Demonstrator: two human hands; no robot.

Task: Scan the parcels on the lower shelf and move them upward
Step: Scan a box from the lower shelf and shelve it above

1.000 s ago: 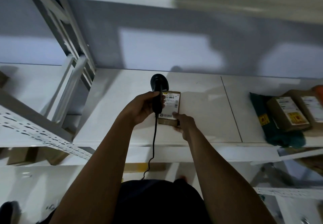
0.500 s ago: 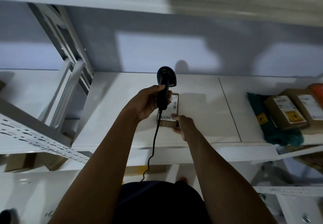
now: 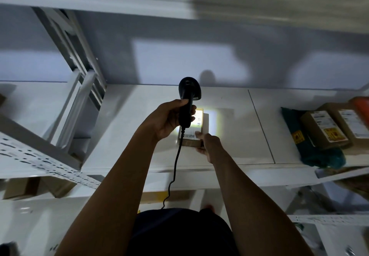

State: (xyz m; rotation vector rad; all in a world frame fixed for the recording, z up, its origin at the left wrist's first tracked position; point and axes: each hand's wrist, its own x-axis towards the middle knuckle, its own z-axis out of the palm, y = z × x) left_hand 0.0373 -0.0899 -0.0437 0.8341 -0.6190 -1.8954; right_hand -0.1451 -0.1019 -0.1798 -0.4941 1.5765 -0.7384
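Note:
A small brown cardboard parcel (image 3: 192, 142) with a white label lies on the white shelf (image 3: 229, 135) at the centre. My left hand (image 3: 169, 119) grips a black corded barcode scanner (image 3: 188, 95) just above the parcel, and bright scanner light falls on the label. My right hand (image 3: 207, 145) holds the parcel's near right corner, thumb on top. The scanner's cable (image 3: 173, 171) hangs down over the shelf's front edge.
At the right of the same shelf lie a dark green bag (image 3: 311, 145), two labelled brown boxes (image 3: 327, 129) and an orange item (image 3: 362, 107). A white slotted upright (image 3: 40, 155) and bracing stand at the left. More cardboard boxes (image 3: 22, 187) sit on a lower shelf.
The scanner has risen and moved back from the parcel, and its light now shines brightly on the label. My right hand has stayed on the parcel's corner.

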